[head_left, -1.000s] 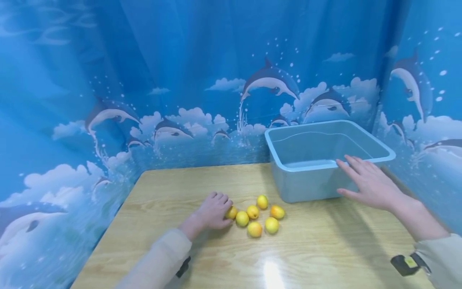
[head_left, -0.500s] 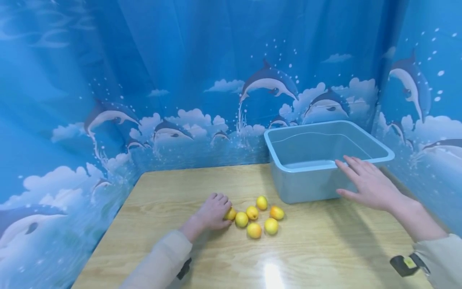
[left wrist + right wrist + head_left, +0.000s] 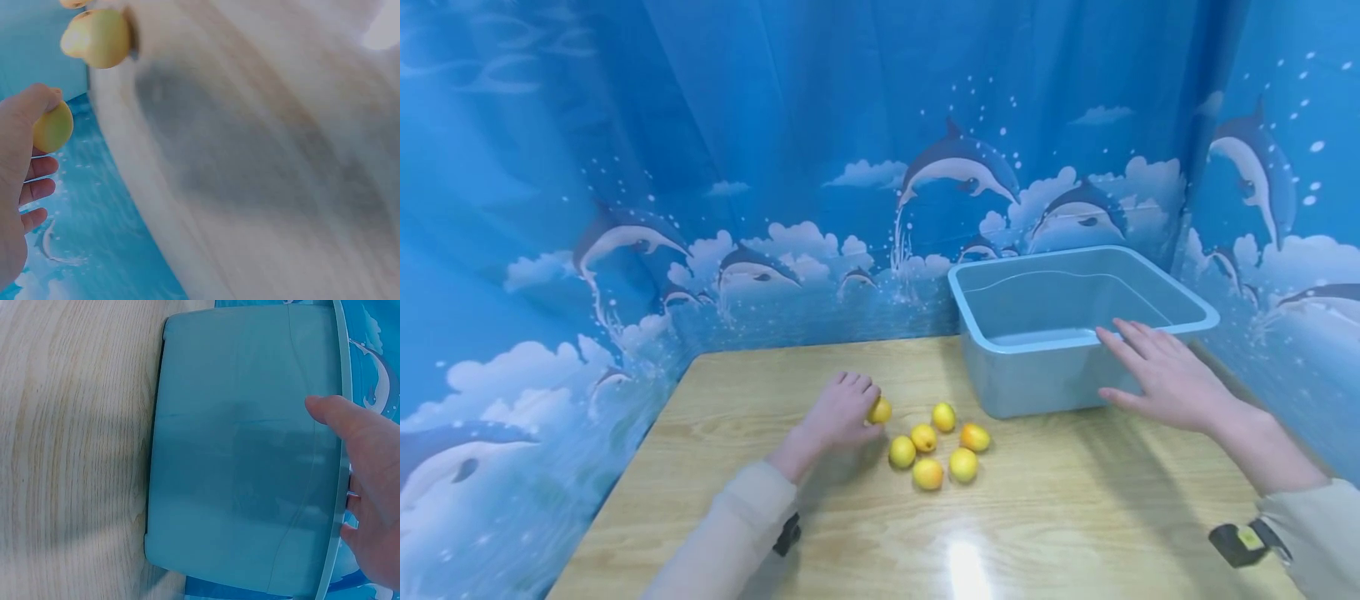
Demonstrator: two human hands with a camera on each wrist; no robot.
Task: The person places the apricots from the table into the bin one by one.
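My left hand (image 3: 838, 414) pinches a small yellow fruit (image 3: 880, 409) between thumb and fingers. In the left wrist view that fruit (image 3: 54, 127) shows greenish yellow, held at the thumb tip, with the other fingers loosely bent below. Several similar yellow fruits, some blushed orange, lie clustered on the table to its right, among them a round one (image 3: 902, 452) and an orange-tinged one (image 3: 975, 437). Over the front rim of a blue-grey plastic tub (image 3: 1037, 383) is my right hand (image 3: 1172, 379), fingers spread and fairly straight, holding nothing. The right wrist view shows its thumb (image 3: 334, 412) in front of the tub's wall.
The tub stands at the table's back right, close to a blue curtain (image 3: 820, 125) printed with dolphins. The wooden table (image 3: 760, 383) extends left and forward of the fruits. A bright light reflection (image 3: 966, 567) lies near the front.
My left hand has lifted and moved slightly away from me, carrying the yellow fruit off the cluster. The right hand stays by the tub's rim, and the other fruits lie as before.
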